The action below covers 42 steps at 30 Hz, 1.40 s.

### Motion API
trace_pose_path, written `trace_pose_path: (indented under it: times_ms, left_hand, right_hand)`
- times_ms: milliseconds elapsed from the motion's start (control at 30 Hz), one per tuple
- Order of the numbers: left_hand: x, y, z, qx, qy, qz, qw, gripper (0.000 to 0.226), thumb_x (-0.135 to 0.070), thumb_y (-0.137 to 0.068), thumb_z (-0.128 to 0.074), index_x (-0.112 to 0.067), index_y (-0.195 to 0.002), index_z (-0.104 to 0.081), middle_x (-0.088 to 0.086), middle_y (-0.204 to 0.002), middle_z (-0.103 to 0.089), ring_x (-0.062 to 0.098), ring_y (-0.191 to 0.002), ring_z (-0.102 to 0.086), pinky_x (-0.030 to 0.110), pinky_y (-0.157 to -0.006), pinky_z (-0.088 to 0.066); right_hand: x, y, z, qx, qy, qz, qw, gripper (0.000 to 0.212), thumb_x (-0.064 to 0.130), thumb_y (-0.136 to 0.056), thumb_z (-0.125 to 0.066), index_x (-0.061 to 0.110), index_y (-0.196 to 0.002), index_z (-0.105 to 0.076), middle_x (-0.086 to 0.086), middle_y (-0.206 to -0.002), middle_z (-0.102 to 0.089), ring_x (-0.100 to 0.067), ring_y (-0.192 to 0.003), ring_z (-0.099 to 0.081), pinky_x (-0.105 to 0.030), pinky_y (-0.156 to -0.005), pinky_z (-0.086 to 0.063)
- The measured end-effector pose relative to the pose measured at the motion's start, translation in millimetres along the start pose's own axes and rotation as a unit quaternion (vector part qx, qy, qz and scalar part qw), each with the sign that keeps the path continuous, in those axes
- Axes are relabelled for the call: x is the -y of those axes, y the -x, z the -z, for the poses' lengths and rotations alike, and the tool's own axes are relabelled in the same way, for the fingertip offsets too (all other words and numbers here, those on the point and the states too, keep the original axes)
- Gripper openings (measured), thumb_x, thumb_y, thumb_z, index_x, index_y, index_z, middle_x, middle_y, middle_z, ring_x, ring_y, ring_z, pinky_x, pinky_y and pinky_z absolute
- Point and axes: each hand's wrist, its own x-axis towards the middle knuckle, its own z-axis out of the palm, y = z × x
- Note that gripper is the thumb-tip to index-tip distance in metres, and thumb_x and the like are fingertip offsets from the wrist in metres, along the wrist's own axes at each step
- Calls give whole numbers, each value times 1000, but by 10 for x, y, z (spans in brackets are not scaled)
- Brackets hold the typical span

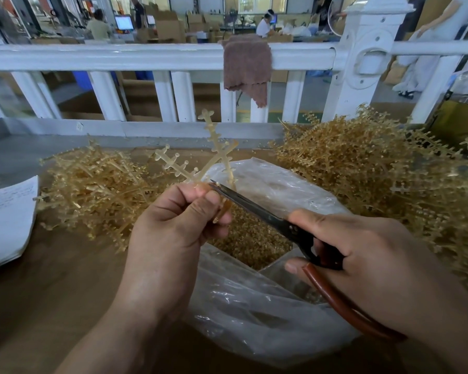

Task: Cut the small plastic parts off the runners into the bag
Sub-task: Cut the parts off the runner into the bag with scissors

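Two heaps of amber plastic runners (pixel 362 171) flank the clear plastic bag (pixel 254 314). Above it my left hand (pixel 170 225) pinches one branched amber runner (pixel 222 155); my right hand (pixel 368 252) grips black scissors (pixel 254 209), tips at its stem.

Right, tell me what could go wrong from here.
1. The tip of the scissors sits close beside the left hand, which pinches the runner; a snip could nick a finger.
2. One arm of the runner seems to reach beyond the bag mouth, so parts cut there may miss it.
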Motion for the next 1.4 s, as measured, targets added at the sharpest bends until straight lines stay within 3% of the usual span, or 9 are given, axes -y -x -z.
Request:
trace_pose_path:
  times_ms: [200,400,633,700,900,1133,1400]
  left_hand:
    - [-4,14,2,4,-22,-7,1000,17,-21,-86,-72,-28,-70,-71,0,-73,-67,14,-70,-66,23,-64,-55]
    - [-15,30,5,3,-47,-22,999,10,-25,-85,-76,-25,-76,-71,2,-76,-68,15,-73,-67,23,-66,-56]
    - [-12,10,36,13,-77,-41,996,15,-21,-87,-69,-28,-74,-70,-4,-75,-67,13,-71,-68,23,-65,-55]
    - [-16,0,47,20,-88,-46,995,16,-21,-88,-68,-28,-74,-70,-3,-74,-67,13,-71,-67,23,-65,-55]
    - [-13,-6,45,18,-87,-44,995,16,-21,-88,-67,-28,-74,-71,-2,-74,-67,14,-69,-66,23,-65,-54]
    - [-1,-5,41,5,-73,-19,997,11,-24,-86,-68,-25,-75,-72,5,-74,-68,15,-70,-67,23,-65,-55]
    - [-18,-3,6,1,-51,-11,999,14,-22,-84,-68,-27,-71,-71,3,-72,-67,15,-70,-67,23,-65,-55]
  right_hand:
    - [-39,10,-8,12,-1,0,1000,53,69,-79,-45,42,-122,-62,20,-67,-58,-2,-59,-56,-21,-64,-47]
    - [-51,13,24,58,-4,-15,998,56,77,-78,-41,49,-126,-50,23,-72,-60,2,-70,-59,-18,-54,-48]
    - [-64,24,53,73,-27,-24,997,54,78,-74,-45,58,-124,-41,20,-80,-65,3,-74,-61,-22,-64,-50]
    - [-69,18,62,75,-26,-27,996,54,78,-73,-45,60,-123,-38,20,-82,-66,3,-73,-62,-23,-58,-51]
    - [-80,19,23,58,-14,-25,998,53,76,-74,-44,55,-122,-49,23,-75,-60,3,-77,-59,-17,-75,-46]
    - [-31,8,-15,19,-13,-24,999,48,72,-74,-48,49,-116,-57,25,-69,-59,7,-76,-58,-12,-71,-46]
    - [-22,-11,-10,16,-16,-12,1000,45,69,-76,-49,46,-114,-59,21,-66,-59,1,-69,-59,-17,-65,-47]
